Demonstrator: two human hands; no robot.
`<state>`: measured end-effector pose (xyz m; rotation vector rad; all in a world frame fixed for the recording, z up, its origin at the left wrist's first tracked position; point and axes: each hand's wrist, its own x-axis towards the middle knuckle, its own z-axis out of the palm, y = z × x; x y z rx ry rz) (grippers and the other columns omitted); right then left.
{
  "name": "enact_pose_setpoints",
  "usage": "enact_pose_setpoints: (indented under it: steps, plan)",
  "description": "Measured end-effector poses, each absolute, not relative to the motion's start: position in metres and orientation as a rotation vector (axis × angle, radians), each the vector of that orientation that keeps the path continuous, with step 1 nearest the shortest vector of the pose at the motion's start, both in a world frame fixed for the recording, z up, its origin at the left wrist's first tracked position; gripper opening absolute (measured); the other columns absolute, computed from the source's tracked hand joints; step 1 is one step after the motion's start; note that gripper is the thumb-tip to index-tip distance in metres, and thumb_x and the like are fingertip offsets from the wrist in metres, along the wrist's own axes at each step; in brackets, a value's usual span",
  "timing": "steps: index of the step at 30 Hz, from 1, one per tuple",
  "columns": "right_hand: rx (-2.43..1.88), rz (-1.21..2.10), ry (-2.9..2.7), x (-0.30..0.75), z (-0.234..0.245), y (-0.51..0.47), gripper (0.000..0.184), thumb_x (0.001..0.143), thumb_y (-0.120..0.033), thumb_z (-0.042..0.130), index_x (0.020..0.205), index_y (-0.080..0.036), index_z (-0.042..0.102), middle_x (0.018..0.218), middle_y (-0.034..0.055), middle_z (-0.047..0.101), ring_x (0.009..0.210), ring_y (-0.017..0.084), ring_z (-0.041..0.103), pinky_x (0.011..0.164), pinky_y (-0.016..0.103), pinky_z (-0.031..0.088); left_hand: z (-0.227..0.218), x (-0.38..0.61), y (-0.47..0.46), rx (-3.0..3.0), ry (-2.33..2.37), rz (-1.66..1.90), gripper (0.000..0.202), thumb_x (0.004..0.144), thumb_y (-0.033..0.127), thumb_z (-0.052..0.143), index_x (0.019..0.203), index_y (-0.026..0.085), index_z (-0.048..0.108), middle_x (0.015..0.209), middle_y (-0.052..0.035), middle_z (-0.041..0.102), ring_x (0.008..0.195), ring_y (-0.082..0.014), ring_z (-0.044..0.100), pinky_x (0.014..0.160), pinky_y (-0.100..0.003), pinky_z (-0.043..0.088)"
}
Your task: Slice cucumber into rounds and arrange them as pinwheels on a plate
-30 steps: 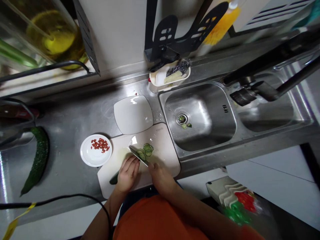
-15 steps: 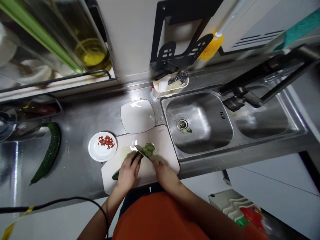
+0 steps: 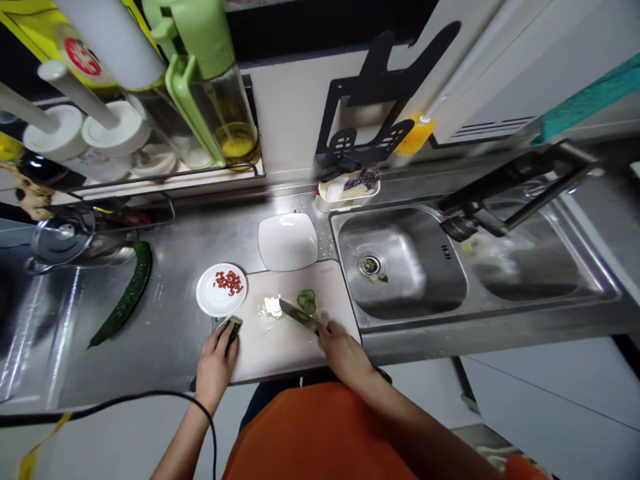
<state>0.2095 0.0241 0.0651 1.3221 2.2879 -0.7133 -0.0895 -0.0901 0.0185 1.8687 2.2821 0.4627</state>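
My left hand [image 3: 216, 363] is closed around a cut cucumber [image 3: 233, 329], just off the left side of the white cutting board [image 3: 270, 353]; its pale cut end faces up and away from me. My right hand [image 3: 345, 350] grips a knife [image 3: 299, 315], whose blade lies low over the board and points to the left. Beside the blade, a small pile of cucumber slices [image 3: 307, 300] rests on the board. A round white plate [image 3: 206, 298] with chopped red pieces [image 3: 229, 283] stands by the board's upper left corner. Behind the board sits a square white plate [image 3: 289, 241].
A whole cucumber [image 3: 125, 303] lies on the steel counter [image 3: 170, 293] at left. To the right is a sink [image 3: 405, 267] with cucumber scraps by its drain, under a black faucet [image 3: 480, 213]. An oil bottle [image 3: 235, 127] stands on the rack. A black cable [image 3: 125, 399] crosses my left forearm.
My left hand has carried the cucumber leftward from the middle of the board to its left edge. The knife stays by the slices in my right hand. The view has shifted.
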Motion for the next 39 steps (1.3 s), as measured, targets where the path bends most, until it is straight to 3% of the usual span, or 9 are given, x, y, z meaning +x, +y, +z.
enact_pose_setpoints:
  steps: [8, 16, 20, 24, 29, 39]
  plan:
    - [1.358, -0.738, 2.382, 0.216, 0.071, 0.018, 0.037, 0.089, -0.016, 0.041, 0.126, -0.022, 0.047, 0.119, 0.0123, 0.049, 0.09, 0.018, 0.058, 0.076, 0.027, 0.043, 0.012, -0.1, -0.096, 1.725, 2.36, 0.42, 0.042, 0.087, 0.032, 0.05, 0.128, 0.021, 0.052, 0.121, -0.0102, 0.058, 0.111, -0.0242, 0.055, 0.1, -0.04, 0.044]
    - [1.395, -0.645, 2.468, 0.222, 0.067, 0.014, 0.033, 0.089, -0.015, 0.04, 0.12, -0.021, 0.052, 0.111, 0.0108, 0.051, 0.085, 0.018, 0.056, 0.074, 0.028, 0.043, 0.012, -0.105, -0.094, 1.727, 2.343, 0.387, 0.056, 0.084, 0.036, 0.054, 0.135, 0.016, 0.042, 0.119, -0.0142, 0.056, 0.11, -0.0276, 0.054, 0.096, -0.043, 0.046]
    - [1.403, -0.628, 2.475, 0.224, 0.067, 0.012, 0.034, 0.089, -0.014, 0.04, 0.12, -0.021, 0.051, 0.109, 0.0102, 0.051, 0.082, 0.017, 0.057, 0.073, 0.027, 0.042, 0.024, -0.1, -0.083, 1.892, 2.341, 0.497, 0.05, 0.083, 0.036, 0.058, 0.128, 0.016, 0.05, 0.119, -0.0155, 0.056, 0.113, -0.0292, 0.051, 0.098, -0.047, 0.042]
    - [1.386, -0.577, 2.491, 0.224, 0.066, 0.01, 0.035, 0.088, -0.012, 0.039, 0.12, -0.021, 0.051, 0.109, 0.0102, 0.051, 0.081, 0.016, 0.057, 0.072, 0.027, 0.042, 0.036, -0.074, -0.056, 2.148, 1.912, 0.709, 0.026, 0.087, 0.024, 0.054, 0.112, 0.02, 0.06, 0.105, -0.0085, 0.064, 0.102, -0.0214, 0.056, 0.095, -0.04, 0.045]
    - [1.334, -0.474, 2.536, 0.222, 0.069, 0.006, 0.035, 0.087, -0.008, 0.041, 0.117, -0.021, 0.051, 0.105, 0.0084, 0.052, 0.081, 0.017, 0.056, 0.07, 0.027, 0.041, 0.034, -0.023, -0.014, 2.317, 1.27, 0.634, 0.029, 0.092, 0.024, 0.046, 0.118, 0.022, 0.058, 0.106, -0.0051, 0.066, 0.101, -0.0174, 0.058, 0.093, -0.035, 0.048]
    - [1.22, -0.36, 2.586, 0.225, 0.078, 0.002, 0.026, 0.088, -0.01, 0.042, 0.109, -0.021, 0.052, 0.103, 0.0089, 0.052, 0.084, 0.019, 0.055, 0.074, 0.031, 0.043, 0.029, 0.004, 0.018, 2.458, 1.035, 0.268, 0.028, 0.095, 0.025, 0.036, 0.107, 0.018, 0.06, 0.092, -0.0058, 0.064, 0.093, -0.0177, 0.057, 0.084, -0.033, 0.048]
